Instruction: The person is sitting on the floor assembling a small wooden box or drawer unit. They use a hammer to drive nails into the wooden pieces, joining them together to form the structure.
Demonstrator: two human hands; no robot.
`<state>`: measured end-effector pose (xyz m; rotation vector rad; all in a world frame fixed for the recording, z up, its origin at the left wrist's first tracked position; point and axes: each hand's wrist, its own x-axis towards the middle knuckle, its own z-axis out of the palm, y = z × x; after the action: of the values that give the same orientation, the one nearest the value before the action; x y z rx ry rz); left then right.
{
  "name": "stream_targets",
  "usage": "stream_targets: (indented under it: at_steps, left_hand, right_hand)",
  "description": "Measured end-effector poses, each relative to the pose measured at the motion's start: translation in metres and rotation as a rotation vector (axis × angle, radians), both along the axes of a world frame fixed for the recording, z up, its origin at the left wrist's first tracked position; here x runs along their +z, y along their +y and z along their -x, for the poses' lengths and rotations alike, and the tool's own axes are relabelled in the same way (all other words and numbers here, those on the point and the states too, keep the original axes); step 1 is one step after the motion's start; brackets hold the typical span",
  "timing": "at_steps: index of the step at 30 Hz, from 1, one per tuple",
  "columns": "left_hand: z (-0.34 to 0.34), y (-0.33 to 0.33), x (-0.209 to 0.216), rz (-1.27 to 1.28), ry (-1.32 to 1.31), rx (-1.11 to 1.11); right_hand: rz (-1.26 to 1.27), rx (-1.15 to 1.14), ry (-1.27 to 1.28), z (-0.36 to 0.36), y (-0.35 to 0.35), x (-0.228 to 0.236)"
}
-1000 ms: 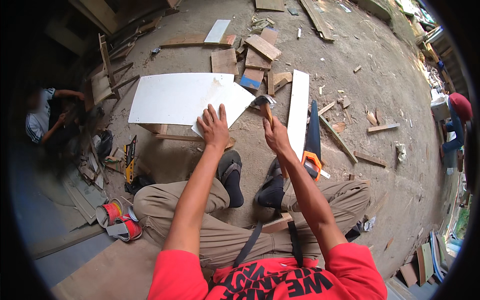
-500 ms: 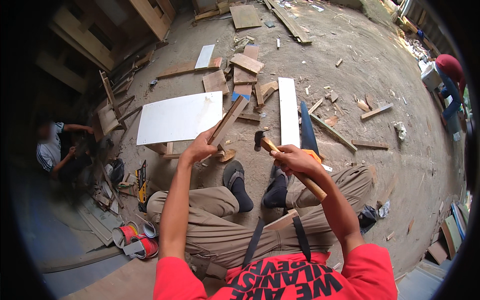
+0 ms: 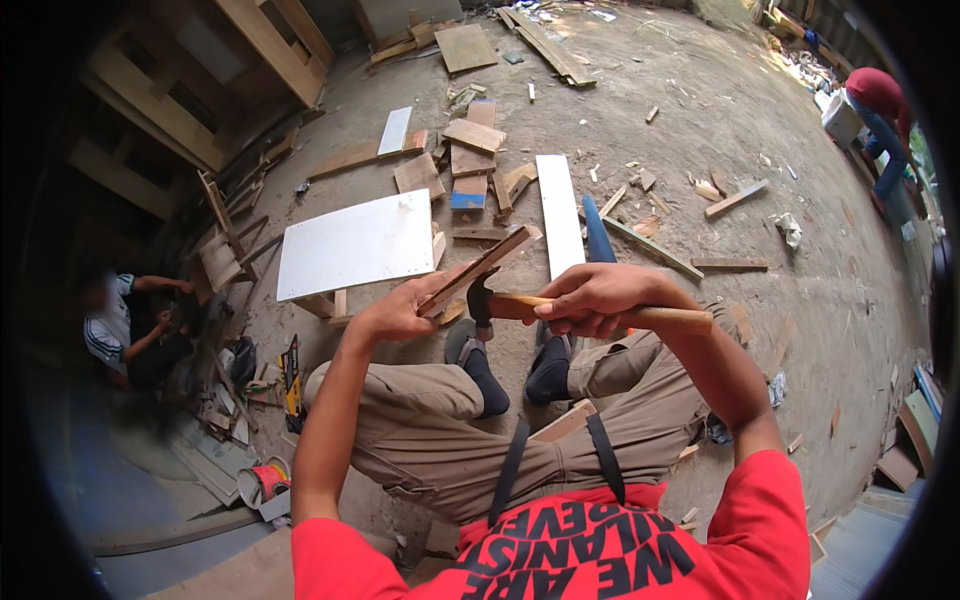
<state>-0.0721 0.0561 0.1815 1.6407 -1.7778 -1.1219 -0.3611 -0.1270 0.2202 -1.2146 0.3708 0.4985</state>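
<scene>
My left hand [image 3: 398, 308] is closed around a narrow wooden piece [image 3: 492, 262], which slants up and away to the right. My right hand [image 3: 598, 296] grips a claw hammer [image 3: 680, 319] by its wooden handle, which lies almost level. The dark hammer head is right beside the wooden piece, its claw end up against or just in front of it; whether they touch I cannot tell. Beyond the left hand stands a white panel [image 3: 355, 245] on wooden supports. A long white board [image 3: 560, 215] lies past the hammer, with a blue saw blade [image 3: 599, 238] beside it, partly covered by my right hand.
Wood offcuts [image 3: 475, 135] are heaped beyond the panel, and a batten [image 3: 655, 250] lies at right. A seated person [image 3: 125, 325] is at far left; another [image 3: 880, 120] bends over at far right. A red-labelled can [image 3: 265, 482] stands near my left knee.
The hammer has swung from slanting to nearly level, and its head has come left to the wooden piece. The wooden piece has tipped further right. My right hand has risen slightly.
</scene>
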Motion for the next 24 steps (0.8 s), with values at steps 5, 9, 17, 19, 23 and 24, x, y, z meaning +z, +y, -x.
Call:
stream_targets:
  at_steps: [5,9,17,19,23,24]
  left_hand:
    - [0.013,-0.007,0.008,-0.137,0.044,0.042]
    - [0.013,-0.010,0.001,-0.220,0.064,0.019]
    - [0.005,-0.006,-0.030,-0.137,0.047,0.011]
    - [0.007,-0.007,-0.032,-0.125,0.046,0.009]
    - [0.008,-0.012,-0.033,-0.132,0.094,-0.058]
    - [0.011,-0.014,-0.035,-0.122,0.155,-0.069]
  right_hand:
    - [0.005,0.035,-0.052,0.009,0.002,-0.009]
    - [-0.037,0.018,-0.044,0.014,0.004,-0.009]
    - [0.088,0.012,-0.044,0.017,0.002,-0.016]
    - [0.064,-0.028,-0.048,0.020,0.006,-0.019]
    - [-0.062,-0.078,-0.057,0.025,0.010,-0.021]
    - [-0.085,-0.096,-0.039,0.029,0.012,-0.023]
